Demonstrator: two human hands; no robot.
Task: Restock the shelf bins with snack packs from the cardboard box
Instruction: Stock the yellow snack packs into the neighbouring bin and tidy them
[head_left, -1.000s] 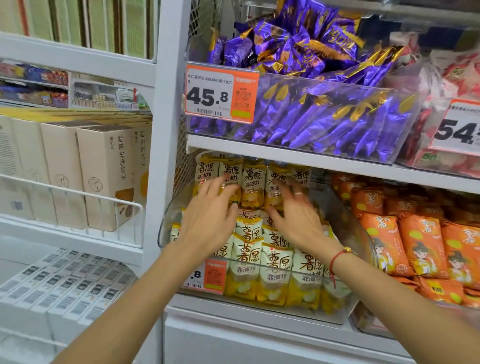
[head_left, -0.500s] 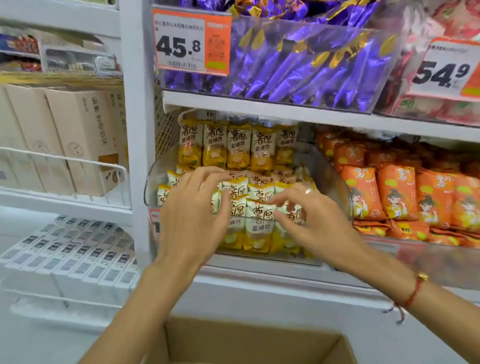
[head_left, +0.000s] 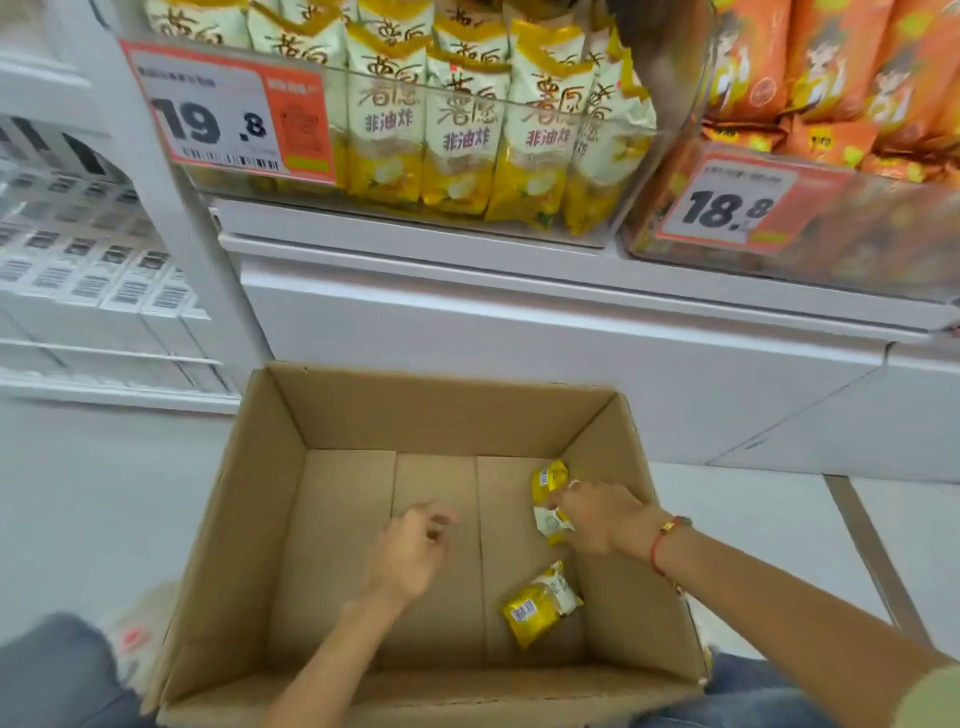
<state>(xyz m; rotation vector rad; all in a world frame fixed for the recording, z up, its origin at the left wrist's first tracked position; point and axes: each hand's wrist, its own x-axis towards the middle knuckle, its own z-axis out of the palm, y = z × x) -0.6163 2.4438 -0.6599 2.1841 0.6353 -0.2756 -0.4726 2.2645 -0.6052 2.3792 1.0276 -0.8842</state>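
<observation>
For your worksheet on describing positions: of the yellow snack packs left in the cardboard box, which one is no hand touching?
The pack lying alone nearer the person, barcode up. The others sit farther back under the right hand.

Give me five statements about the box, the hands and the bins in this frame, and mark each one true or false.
1. The cardboard box is packed full. False: only a few yellow packs show.
2. The right hand is on a yellow pack by the box's right wall. True.
3. The left hand holds a pack. False: it holds nothing.
4. Another loose pack lies nearer the person. True.
5. The yellow-pack bin is tagged 18.8. False: its price tag reads 19.8.
</observation>
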